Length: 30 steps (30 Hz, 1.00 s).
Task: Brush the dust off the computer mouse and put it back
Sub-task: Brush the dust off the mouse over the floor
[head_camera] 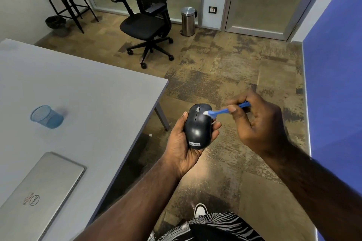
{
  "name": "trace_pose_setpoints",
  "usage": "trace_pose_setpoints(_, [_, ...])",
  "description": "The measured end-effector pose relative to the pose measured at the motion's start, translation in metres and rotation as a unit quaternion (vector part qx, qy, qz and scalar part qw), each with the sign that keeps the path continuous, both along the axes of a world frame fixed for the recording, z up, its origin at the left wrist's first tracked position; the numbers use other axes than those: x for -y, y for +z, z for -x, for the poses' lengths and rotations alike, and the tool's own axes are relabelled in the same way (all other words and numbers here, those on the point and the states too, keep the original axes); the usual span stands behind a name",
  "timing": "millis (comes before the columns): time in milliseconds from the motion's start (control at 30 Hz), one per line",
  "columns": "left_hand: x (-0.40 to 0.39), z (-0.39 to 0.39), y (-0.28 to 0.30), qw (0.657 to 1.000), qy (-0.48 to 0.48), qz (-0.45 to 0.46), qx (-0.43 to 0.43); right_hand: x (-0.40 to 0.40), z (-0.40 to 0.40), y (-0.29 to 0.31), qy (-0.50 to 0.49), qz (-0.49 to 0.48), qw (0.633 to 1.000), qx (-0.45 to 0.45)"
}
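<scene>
A: How does the dark, rounded plastic computer mouse (198, 126) look?

B: It is glossy and nearly black, with a grey scroll wheel near its far end. It lies top side up, with the wheel end pointing toward 12 o'clock. It is held in the air over the brown patterned carpet floor (231, 76), just beside the corner of the grey table (94, 92), not on the table.

A: Where does it sit in the grip?

B: It rests in the palm of the left hand (183, 146). The thumb presses its side at 9 o'clock, and the fingertips curl around the opposite side at 3 o'clock. The right hand (256, 121) pinches the small blue plastic brush (225, 111) between thumb and fingers. The white bristle end of the brush touches the mouse at about 2 o'clock, just beside the wheel.

A: Is some writing readable?

B: Yes. A small grey label at the near end of the mouse, at 6 o'clock, reads "Lenovo". The closed silver laptop (39, 193) on the table, at 8 o'clock from the mouse, carries a round "DELL" logo. At 9 o'clock, well apart, a blue mesh pen cup (46, 116) stands on the same table.
</scene>
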<state>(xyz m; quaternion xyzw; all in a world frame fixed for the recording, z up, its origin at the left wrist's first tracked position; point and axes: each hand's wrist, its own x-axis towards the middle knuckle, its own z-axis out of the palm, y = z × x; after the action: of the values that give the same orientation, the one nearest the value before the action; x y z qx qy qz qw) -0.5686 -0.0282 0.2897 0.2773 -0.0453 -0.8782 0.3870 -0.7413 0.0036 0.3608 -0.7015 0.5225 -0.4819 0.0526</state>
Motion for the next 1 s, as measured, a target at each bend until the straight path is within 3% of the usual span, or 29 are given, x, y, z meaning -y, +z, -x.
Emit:
trace_pose_setpoints(133, [-0.001, 0.002, 0.000, 1.000, 0.016, 0.022, 0.012, -0.012, -0.011, -0.003, 0.129, -0.006, 0.991, -0.033])
trace_pose_setpoints(333, [0.002, 0.005, 0.004, 0.999, 0.006, 0.013, 0.040, -0.002, -0.006, -0.004, -0.003, 0.015, 1.000, -0.007])
trace_pose_setpoints(533, [-0.003, 0.004, 0.001, 0.998, 0.013, 0.026, 0.062, -0.011, -0.009, -0.011, 0.133, -0.001, 0.988, -0.073])
trace_pose_setpoints(667, [-0.001, 0.005, 0.005, 0.997, 0.001, 0.034, 0.073, -0.005, -0.001, -0.011, 0.019, 0.026, 0.999, -0.036])
trace_pose_setpoints(833, [-0.002, 0.006, 0.004, 0.995, -0.021, 0.046, 0.086, -0.007, 0.003, -0.014, 0.021, 0.044, 0.996, -0.081])
trace_pose_setpoints(1000, [-0.006, 0.009, 0.005, 0.993, -0.046, 0.071, 0.082, 0.002, 0.009, -0.011, -0.083, 0.016, 0.994, -0.068])
